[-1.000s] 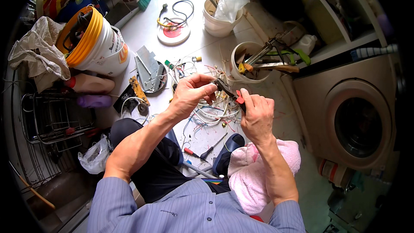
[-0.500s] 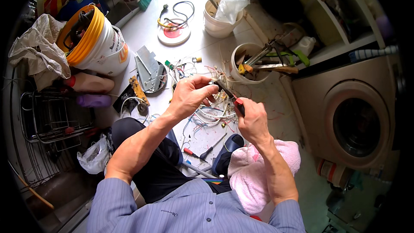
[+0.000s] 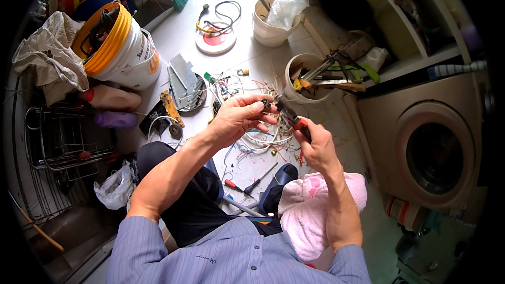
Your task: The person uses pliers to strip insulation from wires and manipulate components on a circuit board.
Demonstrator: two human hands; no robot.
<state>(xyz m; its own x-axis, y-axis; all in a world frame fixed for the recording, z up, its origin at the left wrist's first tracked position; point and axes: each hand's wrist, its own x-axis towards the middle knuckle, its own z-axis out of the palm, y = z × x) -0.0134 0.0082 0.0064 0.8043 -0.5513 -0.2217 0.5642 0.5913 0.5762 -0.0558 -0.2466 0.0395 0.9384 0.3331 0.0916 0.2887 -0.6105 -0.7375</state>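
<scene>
Head view, looking down on a person seated on a tiled floor. The left hand (image 3: 239,118) is curled with thumb and fingertips drawn close together, pinching a small dark part (image 3: 266,103) at the end of the thin wires; whether a wire runs through the pinch cannot be told at this size. The right hand (image 3: 314,144) is wrapped narrow around the red-handled pliers (image 3: 291,116), whose dark nose meets the small part just beside the left fingertips. Directly below both sets of fingers lies the tangle of loose wires (image 3: 260,144), white and coloured, spread on the floor. Judged from its look, the part is light and rigid but small enough to slip, so it is best held by its sides between thumb and forefinger, clear of the pliers' nose; the wires appear soft and springy and likely to kink or snap if pulled hard, so they are better held near the part than far along their length. The pliers look stiff and comparatively heavy, best gripped at the red handles. Beyond the fingertips stands a tub of hand tools (image 3: 307,79); below the right wrist lies a red-handled screwdriver (image 3: 248,185).
</scene>
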